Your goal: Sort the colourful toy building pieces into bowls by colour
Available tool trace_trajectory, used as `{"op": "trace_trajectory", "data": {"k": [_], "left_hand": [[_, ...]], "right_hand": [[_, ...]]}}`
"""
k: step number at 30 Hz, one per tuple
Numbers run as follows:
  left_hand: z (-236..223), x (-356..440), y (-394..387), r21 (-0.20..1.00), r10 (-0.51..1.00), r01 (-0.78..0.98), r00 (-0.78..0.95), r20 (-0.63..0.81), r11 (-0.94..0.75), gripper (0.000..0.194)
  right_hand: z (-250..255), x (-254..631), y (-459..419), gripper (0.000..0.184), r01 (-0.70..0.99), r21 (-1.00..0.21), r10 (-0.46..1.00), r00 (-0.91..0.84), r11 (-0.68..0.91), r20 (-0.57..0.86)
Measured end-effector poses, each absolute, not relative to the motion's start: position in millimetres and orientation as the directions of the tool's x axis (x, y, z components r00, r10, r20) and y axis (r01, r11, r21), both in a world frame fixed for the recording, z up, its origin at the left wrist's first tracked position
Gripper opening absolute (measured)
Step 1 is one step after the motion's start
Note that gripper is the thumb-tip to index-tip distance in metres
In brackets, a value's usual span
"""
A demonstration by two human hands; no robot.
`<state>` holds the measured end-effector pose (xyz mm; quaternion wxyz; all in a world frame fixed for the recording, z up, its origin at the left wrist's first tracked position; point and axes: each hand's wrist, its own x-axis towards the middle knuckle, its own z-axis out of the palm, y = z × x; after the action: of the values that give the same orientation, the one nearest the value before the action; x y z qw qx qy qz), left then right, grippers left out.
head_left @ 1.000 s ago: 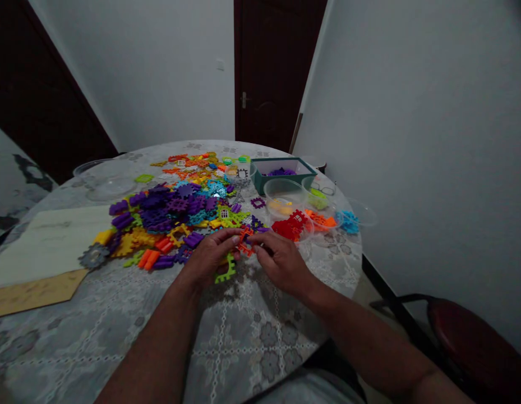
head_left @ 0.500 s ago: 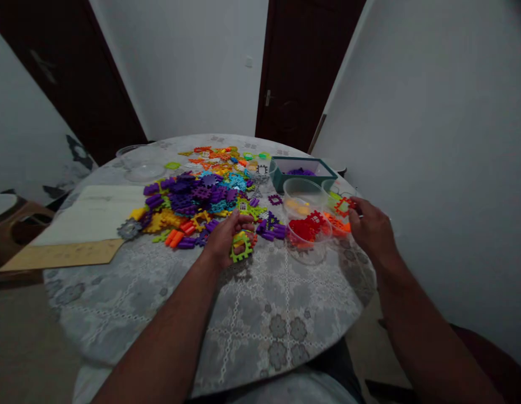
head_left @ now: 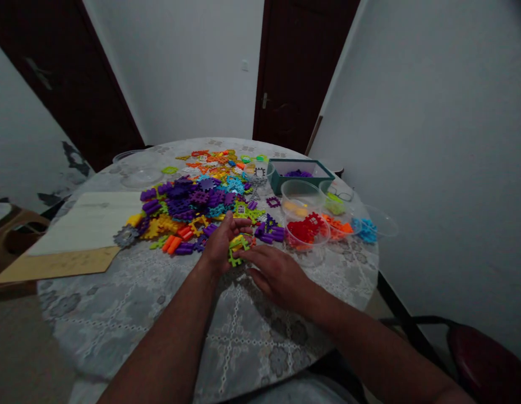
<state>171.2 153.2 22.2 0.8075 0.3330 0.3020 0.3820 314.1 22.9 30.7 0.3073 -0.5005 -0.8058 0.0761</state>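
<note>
My left hand (head_left: 220, 244) is closed on a lime-green toothed building block (head_left: 238, 249), a square frame with some yellow beside it in the palm. My right hand (head_left: 277, 275) has come up against this block; its fingertips touch the near right side, while the thumb is apart below. The hands partly cover the block. Just beyond the left hand lies a large heap of interlocking blocks, mostly purple (head_left: 182, 196). A clear tub of red blocks (head_left: 304, 229) stands to the right of my hands, with a tub of orange blocks (head_left: 336, 225) beside it.
More clear tubs hold yellow pieces (head_left: 296, 209), green pieces (head_left: 336, 205) and blue pieces (head_left: 364, 230). A dark green box (head_left: 281, 184) with purple pieces stands behind. On the left, a cream board (head_left: 87, 216) overhangs the table edge. A dark red chair (head_left: 483, 359) is at lower right.
My right hand has left the tubs on the right, where it held an orange-red block, and moved left to the green block. That orange-red block is no longer in its fingers.
</note>
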Motion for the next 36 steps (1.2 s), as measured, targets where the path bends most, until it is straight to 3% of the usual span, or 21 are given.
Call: {"op": "trace_trajectory", "data": {"k": [4, 9, 13, 16, 20, 23, 25, 28, 33, 36], "left_hand": [[21.8, 171.6, 154.6, 0.777, 0.836, -0.421, 0.497, -0.234, 0.468, 0.048], [14.2, 169.2, 159.6, 0.775, 0.885, -0.497, 0.435, -0.168, 0.391, 0.023], [13.1, 165.5, 159.4, 0.753, 0.886, -0.537, 0.445, -0.13, 0.38, 0.048], [15.4, 166.1, 156.7, 0.754, 0.871, -0.521, 0.472, -0.137, 0.401, 0.06], [16.8, 168.9, 155.3, 0.763, 0.862, -0.498, 0.484, -0.15, 0.413, 0.067], [17.4, 168.7, 155.0, 0.775, 0.855, -0.478, 0.497, -0.15, 0.414, 0.068], [18.1, 168.0, 154.6, 0.785, 0.848, -0.464, 0.511, -0.143, 0.412, 0.065], [19.9, 168.0, 152.7, 0.795, 0.823, -0.442, 0.555, -0.12, 0.414, 0.062], [23.2, 168.3, 147.9, 0.868, 0.75, -0.299, 0.651, -0.118, 0.396, 0.063], [21.2, 167.1, 147.0, 0.899, 0.706, -0.245, 0.702, -0.094, 0.364, 0.062]], "right_hand": [[29.2, 304.6, 29.6, 0.028, 0.682, -0.546, 0.849, -0.223, 0.487, 0.479], [55.3, 337.9, 25.2, 0.018, 0.65, -0.649, 0.88, -0.068, 0.396, 0.469], [78.4, 414.0, 30.8, 0.023, 0.793, -0.579, 0.857, 0.156, 0.188, 0.492], [88.9, 486.0, 50.2, 0.03, 0.888, -0.457, 0.813, 0.298, -0.045, 0.5], [93.4, 563.0, 81.4, 0.041, 0.871, -0.345, 0.728, 0.485, -0.35, 0.485], [91.1, 583.6, 93.1, 0.049, 0.862, -0.285, 0.687, 0.507, -0.419, 0.522], [87.4, 572.5, 92.0, 0.049, 0.898, -0.268, 0.661, 0.438, -0.348, 0.609], [79.8, 519.4, 75.3, 0.039, 0.952, -0.296, 0.678, 0.266, -0.075, 0.685], [60.5, 396.1, 33.4, 0.039, 0.831, -0.398, 0.81, -0.103, 0.389, 0.577], [43.0, 351.0, 26.5, 0.049, 0.774, -0.407, 0.817, -0.233, 0.485, 0.528]]}}
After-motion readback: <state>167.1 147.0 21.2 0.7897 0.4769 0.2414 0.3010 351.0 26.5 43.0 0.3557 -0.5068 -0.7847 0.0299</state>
